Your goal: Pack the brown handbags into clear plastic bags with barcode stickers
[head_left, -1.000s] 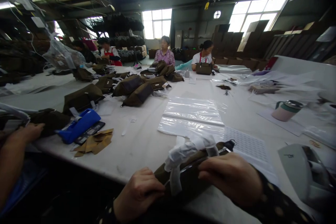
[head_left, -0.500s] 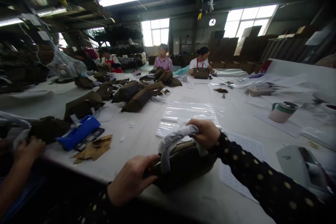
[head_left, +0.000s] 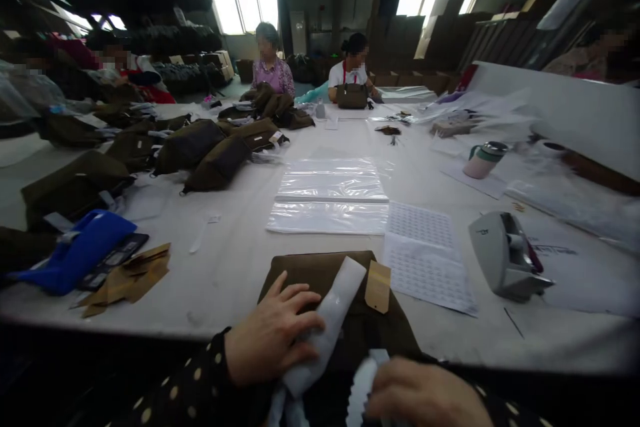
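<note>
A dark olive bag (head_left: 320, 273) lies flat at the table's near edge. Its handle is wrapped in white foam (head_left: 330, 320), and a tan paper tag (head_left: 378, 287) lies on it. My left hand (head_left: 273, 333) rests on the bag with fingers spread, touching the white wrapping. My right hand (head_left: 423, 393) is low at the frame's bottom edge, closed round the end of another white wrapped strap (head_left: 361, 380).
Clear plastic bags (head_left: 330, 197) and a perforated sheet (head_left: 425, 253) lie beyond the bag. A grey tape dispenser (head_left: 505, 253) and a pink mug (head_left: 483, 160) stand to the right. Tan tags (head_left: 125, 277) and a blue pouch (head_left: 75, 250) lie left. More olive bags (head_left: 210, 153) and seated people are further back.
The bag stood upright with my right hand on its wrapped handle; now it lies flat. My left hand has moved onto its top, my right hand has dropped to the near edge.
</note>
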Available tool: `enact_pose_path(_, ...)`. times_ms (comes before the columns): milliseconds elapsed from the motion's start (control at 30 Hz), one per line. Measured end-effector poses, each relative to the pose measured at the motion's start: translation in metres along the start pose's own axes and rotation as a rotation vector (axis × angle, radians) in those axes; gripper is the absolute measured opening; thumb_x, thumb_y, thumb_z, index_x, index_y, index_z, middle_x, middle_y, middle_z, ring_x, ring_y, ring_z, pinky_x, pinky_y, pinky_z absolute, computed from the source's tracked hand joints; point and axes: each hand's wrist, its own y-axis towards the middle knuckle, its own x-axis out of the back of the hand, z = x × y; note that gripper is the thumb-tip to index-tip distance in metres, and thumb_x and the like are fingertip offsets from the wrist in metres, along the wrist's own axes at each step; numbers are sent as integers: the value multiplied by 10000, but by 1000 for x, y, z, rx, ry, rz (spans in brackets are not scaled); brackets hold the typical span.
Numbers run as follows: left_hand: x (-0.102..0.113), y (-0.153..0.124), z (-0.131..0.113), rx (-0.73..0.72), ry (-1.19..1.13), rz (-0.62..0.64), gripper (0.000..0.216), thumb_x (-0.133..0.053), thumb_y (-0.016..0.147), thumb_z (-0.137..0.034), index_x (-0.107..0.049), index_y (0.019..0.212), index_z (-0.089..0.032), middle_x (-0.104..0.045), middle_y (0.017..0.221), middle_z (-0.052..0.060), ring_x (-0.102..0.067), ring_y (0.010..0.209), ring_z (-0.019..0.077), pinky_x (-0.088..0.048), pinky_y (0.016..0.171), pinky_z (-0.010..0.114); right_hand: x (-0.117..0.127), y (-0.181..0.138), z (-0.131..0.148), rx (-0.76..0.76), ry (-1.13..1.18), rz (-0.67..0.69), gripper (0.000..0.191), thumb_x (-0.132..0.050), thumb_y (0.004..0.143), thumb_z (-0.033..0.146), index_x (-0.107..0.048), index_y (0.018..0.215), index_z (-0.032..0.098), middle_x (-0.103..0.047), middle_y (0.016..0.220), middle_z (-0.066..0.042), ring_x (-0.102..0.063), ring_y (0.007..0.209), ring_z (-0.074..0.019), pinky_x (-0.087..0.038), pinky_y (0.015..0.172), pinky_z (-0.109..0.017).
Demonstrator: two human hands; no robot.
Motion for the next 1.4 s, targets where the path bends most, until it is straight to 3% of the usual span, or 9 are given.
enact_pose_path(100, -15, -10, -3, 168, -59, -127, 253, -583, 761, -356, -572, 993, -256, -570, 1110, 44, -439, 1142, 265, -188, 1041, 535, 21, -4, -40, -470, 22, -355, 518, -528, 776, 491, -418, 1203, 221, -566, 1021, -109, -585, 842, -206, -525, 710, -348)
enact_pose_path(167, -22, -8, -10, 286, -100, -246, 253, -598, 737, -367, -566, 943, -223, -580, 1028, 56, -483, 1062, 259, -300, 993, 487, 23, -1, -70, -576, 20, -449, 507, -501, 812, 369, -344, 1271, 224, -549, 994, -95, -578, 748, -172, -539, 625, -327)
enact_pose_path(333, -36, 3, -24, 448, -259, -402, 408, -591, 706, -259, -492, 1101, -236, -592, 917, 30, -552, 861, 210, -451, 805, 371, 11, 14, -117, -170, -122, -284, 352, -350, 834, 171, -636, 1017, 267, -535, 1008, -76, -541, 795, -175, -497, 728, -376)
enact_pose_path(600, -54, -18, -3, 660, -549, -736, 453, -578, 758, -352, -403, 1158, -229, -582, 928, 20, -561, 858, 170, -441, 840, 342, 29, 26, -136, -68, -199, -86, 470, -530, 687, 143, -582, 1133, 282, -446, 1267, -77, -453, 1099, -262, -431, 900, -456)
enact_pose_path(867, -61, -21, 7, 739, -460, -728, 480, -587, 731, -431, -450, 1137, -213, -607, 943, 44, -566, 965, 227, -395, 920, 429, 42, 51, -156, 219, -414, -208, 210, -439, 885, 250, -645, 846, 246, -647, 1041, -33, -464, 1147, -205, -349, 985, -438)
enact_pose_path(1067, -60, -22, 8, 722, -472, -703, 466, -575, 745, -423, -446, 1140, -212, -612, 940, 41, -573, 962, 222, -402, 914, 422, 47, 64, -142, 182, -290, 43, 364, -376, 882, 317, -511, 1209, 235, -544, 1220, -68, -408, 1189, -223, -392, 949, -418)
enact_pose_path(1167, -59, -21, 9, 726, -483, -696, 462, -584, 738, -423, -457, 1129, -213, -615, 927, 36, -572, 960, 220, -398, 917, 422, 52, 71, -132, 239, -371, 139, 268, -464, 854, 304, -611, 1076, 283, -634, 953, -46, -528, 964, -194, -401, 921, -415)
enact_pose_path(1267, -59, -21, 7, 738, -534, -718, 474, -597, 729, -419, -459, 1131, -209, -620, 908, 31, -579, 934, 213, -405, 911, 410, 64, 80, -121, 373, -394, 46, 216, -482, 856, 235, -682, 798, 294, -602, 743, -9, -535, 833, -155, -372, 952, -411)
enact_pose_path(1400, -56, -24, 6, 758, -581, -776, 505, -584, 739, -428, -441, 1164, -196, -614, 891, 31, -585, 901, 208, -426, 890, 401, 62, 78, -120, 343, -379, -201, 185, -536, 813, 215, -688, 813, 319, -601, 1023, -17, -472, 1053, -202, -367, 954, -428)
